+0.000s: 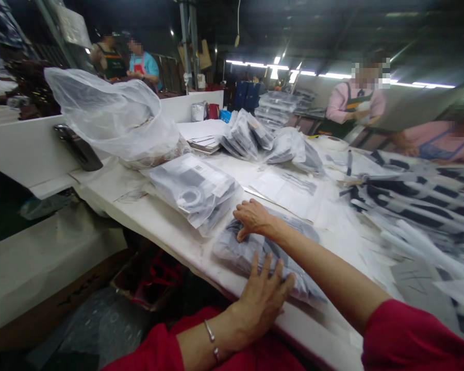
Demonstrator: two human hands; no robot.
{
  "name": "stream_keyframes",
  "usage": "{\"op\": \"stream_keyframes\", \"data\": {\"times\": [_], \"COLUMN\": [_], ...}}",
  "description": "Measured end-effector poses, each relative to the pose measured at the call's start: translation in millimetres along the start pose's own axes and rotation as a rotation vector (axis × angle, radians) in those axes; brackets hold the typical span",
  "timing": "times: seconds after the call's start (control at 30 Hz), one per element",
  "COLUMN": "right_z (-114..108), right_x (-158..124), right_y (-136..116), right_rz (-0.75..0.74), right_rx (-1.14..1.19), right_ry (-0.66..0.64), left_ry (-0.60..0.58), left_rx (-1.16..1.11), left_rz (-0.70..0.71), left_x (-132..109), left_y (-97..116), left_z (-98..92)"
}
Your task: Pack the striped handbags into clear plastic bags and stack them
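Observation:
A clear plastic bag with folded dark grey goods (290, 247) lies at the near edge of the white table. My left hand (261, 291), a silver bangle on its wrist, rests against the bag's near side with fingers spread. Across the top reaches my right arm; my right hand (251, 219) is at the bag's left end, fingers slightly bent and thumb apart, touching the plastic. Just left of it sits another filled clear bag (195, 185), with a pale coiled strap and a white label showing through.
A large open plastic bag (112, 113) and a dark metallic cylinder (79, 149) stand left. Behind are stacked sheets (201, 131) and bagged packs (247, 136). Dark straps (413, 196) spread right. Co-workers stand beyond. A carton (150, 283) sits below the table edge.

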State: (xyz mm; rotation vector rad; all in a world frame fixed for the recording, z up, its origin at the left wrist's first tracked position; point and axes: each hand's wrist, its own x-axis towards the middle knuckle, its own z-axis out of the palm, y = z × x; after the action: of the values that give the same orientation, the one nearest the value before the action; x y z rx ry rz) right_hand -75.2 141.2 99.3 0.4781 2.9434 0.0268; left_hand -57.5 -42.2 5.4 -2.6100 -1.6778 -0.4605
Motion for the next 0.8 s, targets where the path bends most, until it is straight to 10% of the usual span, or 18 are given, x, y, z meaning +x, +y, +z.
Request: {"op": "stream_keyframes", "data": {"times": [0.13,0.3,0.47,0.63,0.8], "right_z": [23.9,73.7,67.1,85.9,137.7], "right_x": [-27.4,-35.6,-71.6,-182.5,-239.1], "right_y": [17.4,0.5,18.0,62.7,67.6], "right_rz": [0.140,0.383,0.406,0.826,1.088], "right_rx": [0.230,0.393,0.310,0.468,0.980], "right_ry": [0.310,0.302,0.631,0.756,0.519], "left_ry": [-0.016,-0.037,0.062,0.324,0.346], "left_rx": [-0.008,-0.017,-0.066,-0.107,-0.907], "left_rz": [0.000,-0.016,0.014,-0.486,-0.811], "left_x": [2.1,7.1,0.8,-34.6,-43.0], "left_y": [0.8,0.6,-16.3,-75.0,-123.6], "left_z": [3.0,-3.6,-27.2,-27.5,-14.3]}}
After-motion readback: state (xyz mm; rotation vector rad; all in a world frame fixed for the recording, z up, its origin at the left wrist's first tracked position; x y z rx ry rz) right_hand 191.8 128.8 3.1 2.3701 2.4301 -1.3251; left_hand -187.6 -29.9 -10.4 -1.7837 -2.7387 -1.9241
